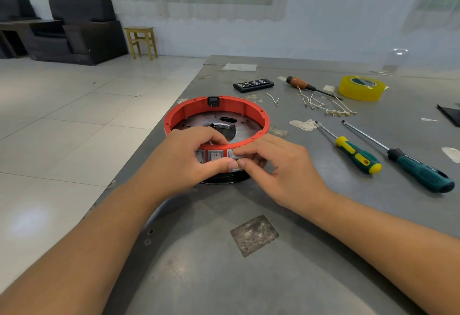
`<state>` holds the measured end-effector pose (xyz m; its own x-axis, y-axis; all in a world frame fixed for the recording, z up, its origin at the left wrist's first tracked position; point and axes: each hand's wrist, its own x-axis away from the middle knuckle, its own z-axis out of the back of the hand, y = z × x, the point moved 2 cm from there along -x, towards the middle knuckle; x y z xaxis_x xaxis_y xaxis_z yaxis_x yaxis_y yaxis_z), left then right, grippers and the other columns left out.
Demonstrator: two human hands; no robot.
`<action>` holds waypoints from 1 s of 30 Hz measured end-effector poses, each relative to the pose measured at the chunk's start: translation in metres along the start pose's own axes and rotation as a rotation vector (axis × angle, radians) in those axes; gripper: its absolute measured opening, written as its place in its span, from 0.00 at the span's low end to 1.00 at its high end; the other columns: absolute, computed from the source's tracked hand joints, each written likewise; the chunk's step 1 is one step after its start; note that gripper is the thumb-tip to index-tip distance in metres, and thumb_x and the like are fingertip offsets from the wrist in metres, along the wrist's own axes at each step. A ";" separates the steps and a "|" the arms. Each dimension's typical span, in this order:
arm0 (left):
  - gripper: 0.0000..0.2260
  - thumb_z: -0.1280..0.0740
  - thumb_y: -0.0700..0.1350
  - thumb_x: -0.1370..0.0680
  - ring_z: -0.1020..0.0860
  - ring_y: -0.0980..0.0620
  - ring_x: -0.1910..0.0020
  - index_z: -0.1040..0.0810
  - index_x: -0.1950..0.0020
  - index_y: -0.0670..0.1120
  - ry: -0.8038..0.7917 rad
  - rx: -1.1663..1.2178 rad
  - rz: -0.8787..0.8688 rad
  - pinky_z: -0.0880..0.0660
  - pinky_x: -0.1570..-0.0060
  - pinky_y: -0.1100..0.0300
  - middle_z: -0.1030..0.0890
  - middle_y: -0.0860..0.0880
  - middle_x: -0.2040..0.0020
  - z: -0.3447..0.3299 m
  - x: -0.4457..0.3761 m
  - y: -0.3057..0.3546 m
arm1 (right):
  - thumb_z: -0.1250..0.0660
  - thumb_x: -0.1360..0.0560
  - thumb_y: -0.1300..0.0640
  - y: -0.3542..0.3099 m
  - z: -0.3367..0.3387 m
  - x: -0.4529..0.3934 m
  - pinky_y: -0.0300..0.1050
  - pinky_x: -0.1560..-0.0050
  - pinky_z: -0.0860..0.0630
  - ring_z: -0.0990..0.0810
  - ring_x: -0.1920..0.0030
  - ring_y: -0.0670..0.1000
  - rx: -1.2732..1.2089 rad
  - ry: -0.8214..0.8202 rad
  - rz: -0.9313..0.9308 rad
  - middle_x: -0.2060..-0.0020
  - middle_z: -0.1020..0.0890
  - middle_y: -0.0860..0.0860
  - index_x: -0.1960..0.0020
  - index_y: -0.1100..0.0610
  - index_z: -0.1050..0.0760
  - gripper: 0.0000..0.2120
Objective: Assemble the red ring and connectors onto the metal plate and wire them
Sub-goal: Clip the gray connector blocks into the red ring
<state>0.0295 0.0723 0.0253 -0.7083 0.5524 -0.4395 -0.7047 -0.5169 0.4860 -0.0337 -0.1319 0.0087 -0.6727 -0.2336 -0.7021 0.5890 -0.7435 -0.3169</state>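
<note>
A red ring (251,112) sits on a round metal plate (249,125) near the table's left edge. A black socket connector (213,101) is set in the ring's far wall. Grey rocker switches (214,156) sit in the near wall. My left hand (181,163) grips the near wall, fingers curled over the rim, thumb pressing below the switches. My right hand (276,170) pinches a grey switch (235,156) at the ring's near wall, beside my left thumb. Loose white wires (323,105) with terminals lie behind, to the right.
Two green-handled screwdrivers (358,154) (420,173) lie to the right. A brown-handled screwdriver (302,84), a black bit case (253,85) and a yellow tape roll (361,88) lie farther back. The table's left edge (159,125) runs close beside the ring. A metal patch (254,235) lies near me.
</note>
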 end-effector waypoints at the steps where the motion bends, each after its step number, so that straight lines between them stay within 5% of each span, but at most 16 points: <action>1: 0.27 0.35 0.73 0.31 0.21 0.65 0.49 0.17 0.44 0.56 0.002 -0.003 -0.003 0.24 0.53 0.70 0.17 0.62 0.52 0.000 0.000 0.000 | 0.27 0.22 0.60 0.000 0.000 0.000 0.40 0.54 0.23 0.20 0.56 0.45 0.002 -0.001 0.002 0.55 0.16 0.49 0.44 0.58 0.16 0.07; 10: 0.26 0.36 0.71 0.29 0.22 0.64 0.51 0.16 0.45 0.54 0.026 -0.036 -0.001 0.25 0.57 0.66 0.17 0.62 0.54 -0.006 -0.002 -0.004 | 0.27 0.22 0.56 0.005 -0.005 -0.003 0.38 0.55 0.24 0.22 0.57 0.45 -0.024 -0.022 -0.114 0.56 0.20 0.45 0.41 0.53 0.19 0.10; 14: 0.22 0.36 0.72 0.28 0.22 0.64 0.52 0.18 0.47 0.58 0.037 -0.028 -0.002 0.28 0.59 0.65 0.18 0.63 0.54 -0.008 -0.002 -0.007 | 0.27 0.24 0.46 0.010 -0.004 -0.005 0.30 0.47 0.30 0.26 0.47 0.39 0.101 0.009 -0.153 0.44 0.27 0.41 0.36 0.51 0.25 0.19; 18: 0.23 0.35 0.73 0.25 0.20 0.61 0.54 0.18 0.46 0.56 0.035 -0.020 0.013 0.23 0.54 0.56 0.17 0.62 0.54 -0.011 -0.003 -0.013 | 0.33 0.22 0.40 0.019 -0.002 -0.007 0.39 0.41 0.26 0.27 0.41 0.39 0.107 -0.086 -0.164 0.37 0.27 0.43 0.33 0.49 0.24 0.22; 21: 0.17 0.32 0.70 0.25 0.21 0.60 0.51 0.20 0.46 0.59 0.014 0.000 0.033 0.24 0.43 0.49 0.18 0.63 0.52 -0.013 -0.002 -0.016 | 0.33 0.19 0.43 0.029 -0.003 -0.006 0.32 0.44 0.30 0.28 0.44 0.37 0.003 -0.185 -0.166 0.39 0.26 0.43 0.32 0.49 0.23 0.19; 26: 0.11 0.33 0.70 0.26 0.33 0.75 0.43 0.26 0.51 0.66 0.014 -0.043 0.041 0.40 0.42 0.66 0.22 0.67 0.52 -0.013 -0.001 -0.014 | 0.33 0.20 0.44 0.036 -0.004 -0.009 0.31 0.49 0.30 0.26 0.45 0.39 -0.054 -0.197 -0.151 0.42 0.26 0.42 0.34 0.50 0.22 0.17; 30: 0.16 0.35 0.72 0.29 0.30 0.70 0.44 0.25 0.49 0.64 -0.001 -0.017 0.065 0.34 0.44 0.61 0.21 0.65 0.52 -0.013 0.000 -0.013 | 0.32 0.20 0.45 0.037 -0.005 -0.011 0.32 0.50 0.31 0.26 0.46 0.38 -0.085 -0.195 -0.164 0.44 0.25 0.41 0.36 0.49 0.21 0.15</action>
<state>0.0380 0.0703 0.0095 -0.7524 0.5179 -0.4071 -0.6580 -0.5623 0.5007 -0.0022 -0.1533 0.0013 -0.8309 -0.2373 -0.5033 0.4952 -0.7279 -0.4743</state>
